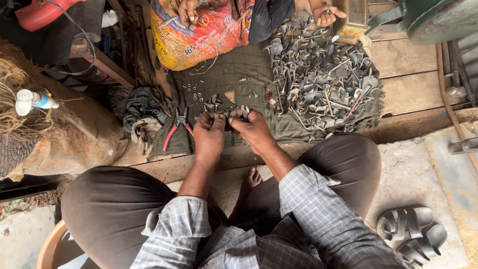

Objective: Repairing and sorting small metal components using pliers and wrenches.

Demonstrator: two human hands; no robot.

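Bolt (238, 112) sits crosswise between both hands: right hand (254, 130) pinches one end, left hand (209, 134) pinches the other.

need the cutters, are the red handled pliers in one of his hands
No, the red-handled pliers lie on the green cloth, left of the left hand.
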